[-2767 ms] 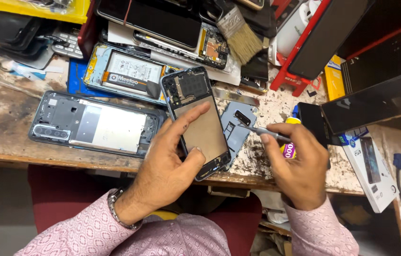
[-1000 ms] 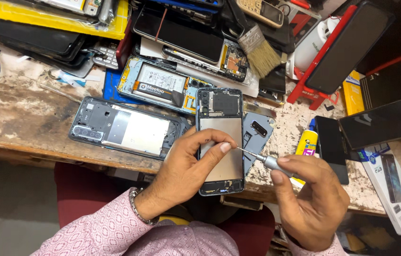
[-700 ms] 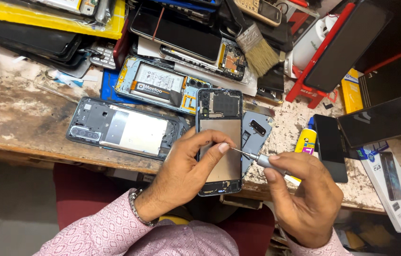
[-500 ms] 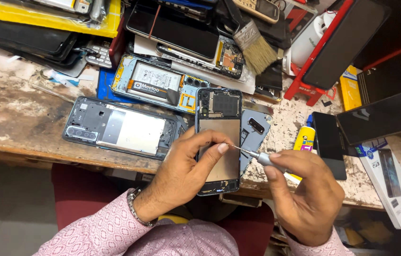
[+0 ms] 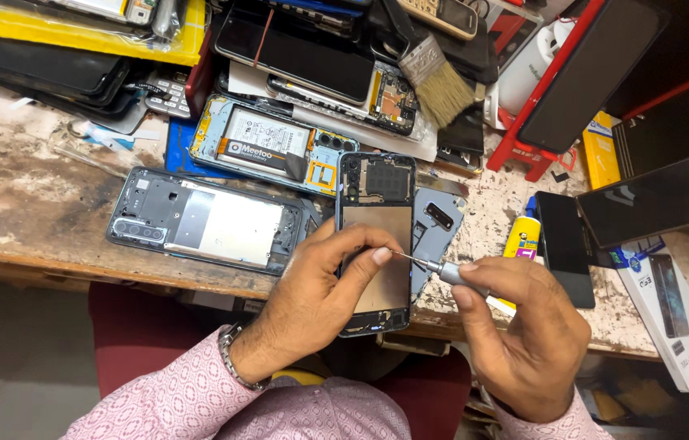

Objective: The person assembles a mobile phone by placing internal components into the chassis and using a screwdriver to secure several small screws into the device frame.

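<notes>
Our left hand (image 5: 312,297) grips the opened phone frame (image 5: 375,240), back cover already off; our right hand (image 5: 524,326) pinches a small screwdriver (image 5: 430,264) at its edge, screws seemingly still to go.

Bright even light, sharp, soft shadows

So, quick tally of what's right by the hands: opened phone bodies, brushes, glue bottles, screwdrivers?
Opened phone bodies: 3, one held in the left hand at, a grey one, a light blue one
Brushes: 1
Yellow glue bottles: 1
Screwdrivers: 1, in the right hand
Total: 6
</notes>
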